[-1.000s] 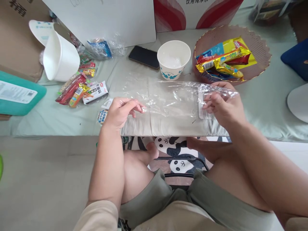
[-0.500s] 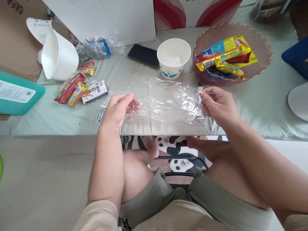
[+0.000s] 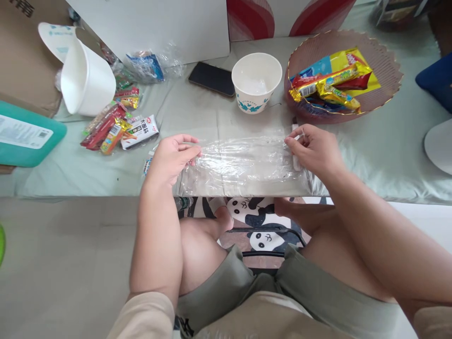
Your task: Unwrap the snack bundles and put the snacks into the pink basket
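Observation:
A clear plastic bag [image 3: 243,157] lies spread flat along the front of the cloth-covered table, stretched between both hands. My left hand [image 3: 174,157] pinches its left end between thumb and fingers. At the other end my right hand [image 3: 312,148] grips the upper right part of the bag with thumb and forefinger. Under the right hand a small whitish strip [image 3: 295,160] is partly hidden. Just behind the bag stands a white paper cup [image 3: 252,101] with blue leaf prints and something clear inside.
A pink glass bowl [image 3: 386,80] holding several snack packets is at the back right. A phone [image 3: 212,78] lies behind the cup. On the left are snack packets [image 3: 106,127], a tipped white paper tub [image 3: 93,80] and a teal container [image 3: 31,141]. White boxes [image 3: 151,28] line the back.
My left hand has closed on the bag's left end, where its fingers were looser before. My right hand has shifted slightly left, and the bag's upper edge is pulled straighter.

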Available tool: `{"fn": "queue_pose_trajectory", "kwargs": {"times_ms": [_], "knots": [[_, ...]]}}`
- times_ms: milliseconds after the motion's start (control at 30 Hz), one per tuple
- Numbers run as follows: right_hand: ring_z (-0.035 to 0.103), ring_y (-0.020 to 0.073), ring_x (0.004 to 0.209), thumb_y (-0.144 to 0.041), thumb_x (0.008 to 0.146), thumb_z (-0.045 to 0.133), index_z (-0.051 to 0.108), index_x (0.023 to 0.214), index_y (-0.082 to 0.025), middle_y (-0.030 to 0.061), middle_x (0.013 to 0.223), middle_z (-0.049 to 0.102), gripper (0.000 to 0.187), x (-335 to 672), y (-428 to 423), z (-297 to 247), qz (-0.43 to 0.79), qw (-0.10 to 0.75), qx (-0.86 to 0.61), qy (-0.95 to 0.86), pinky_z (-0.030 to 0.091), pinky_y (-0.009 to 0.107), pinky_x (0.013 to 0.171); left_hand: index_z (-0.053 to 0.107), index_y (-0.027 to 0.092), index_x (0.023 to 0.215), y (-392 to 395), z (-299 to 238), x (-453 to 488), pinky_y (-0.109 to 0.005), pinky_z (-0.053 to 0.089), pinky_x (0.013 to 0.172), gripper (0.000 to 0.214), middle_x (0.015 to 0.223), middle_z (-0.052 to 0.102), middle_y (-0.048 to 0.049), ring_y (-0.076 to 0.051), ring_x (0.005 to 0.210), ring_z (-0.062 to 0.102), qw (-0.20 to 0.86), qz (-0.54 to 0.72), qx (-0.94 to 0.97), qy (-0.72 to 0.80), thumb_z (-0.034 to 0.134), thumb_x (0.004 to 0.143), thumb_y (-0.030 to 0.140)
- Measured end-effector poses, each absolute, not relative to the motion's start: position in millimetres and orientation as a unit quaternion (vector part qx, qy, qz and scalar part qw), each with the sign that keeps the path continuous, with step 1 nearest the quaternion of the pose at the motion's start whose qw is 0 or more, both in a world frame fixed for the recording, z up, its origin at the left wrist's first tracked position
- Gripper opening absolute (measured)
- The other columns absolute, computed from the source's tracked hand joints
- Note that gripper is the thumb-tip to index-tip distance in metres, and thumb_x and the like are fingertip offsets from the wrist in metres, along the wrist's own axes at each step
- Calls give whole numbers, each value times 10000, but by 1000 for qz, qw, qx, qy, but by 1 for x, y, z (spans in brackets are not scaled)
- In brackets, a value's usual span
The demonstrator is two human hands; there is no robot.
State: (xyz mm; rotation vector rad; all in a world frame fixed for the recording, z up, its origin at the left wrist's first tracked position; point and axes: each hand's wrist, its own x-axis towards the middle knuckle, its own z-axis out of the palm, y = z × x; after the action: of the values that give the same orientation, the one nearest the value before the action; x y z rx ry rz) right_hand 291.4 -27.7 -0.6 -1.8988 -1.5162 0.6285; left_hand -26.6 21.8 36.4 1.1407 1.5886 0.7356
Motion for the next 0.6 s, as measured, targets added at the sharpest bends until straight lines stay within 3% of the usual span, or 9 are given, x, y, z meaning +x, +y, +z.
{"fn": "queue_pose_trajectory", "kwargs": {"times_ms": [133,267,367,467,600], "knots": [[541,185,535,-369,844,715,665,733,-255,-14,553,624,166,293,-26,-5,202,296,-722,-591,359,324,607,620,204,645,20,33,-35,-238,324,461,147,561,632,29,-90,439,474,435,230,530,691,638,656,58],[565,226,623,-378,852,702,676,737,-259,28,627,640,168,293,-22,-12,161,275,-737,-596,366,346,640,610,223,647,19,30,-40,-267,343,495,105,533,603,38,-129,467,497,339,154,594,713,651,655,127],[578,245,681,-352,820,723,679,844,-269,47,734,671,97,294,-21,-16,122,282,-731,-610,399,353,644,632,231,693,19,28,-40,-289,336,527,74,561,605,34,-140,490,478,290,161,624,707,655,681,162],[631,294,819,-318,824,695,678,1021,-282,90,965,701,201,296,-25,-15,61,277,-715,-639,463,388,665,655,235,749,21,23,-37,-301,340,568,48,623,635,18,-155,554,505,266,200,650,683,681,729,200],[647,371,1066,-299,929,589,684,1106,-281,149,1158,675,202,290,-37,-1,3,270,-680,-681,531,504,833,659,249,838,23,17,-34,-302,331,605,14,632,623,34,-150,543,469,248,227,679,653,671,832,254]]}}
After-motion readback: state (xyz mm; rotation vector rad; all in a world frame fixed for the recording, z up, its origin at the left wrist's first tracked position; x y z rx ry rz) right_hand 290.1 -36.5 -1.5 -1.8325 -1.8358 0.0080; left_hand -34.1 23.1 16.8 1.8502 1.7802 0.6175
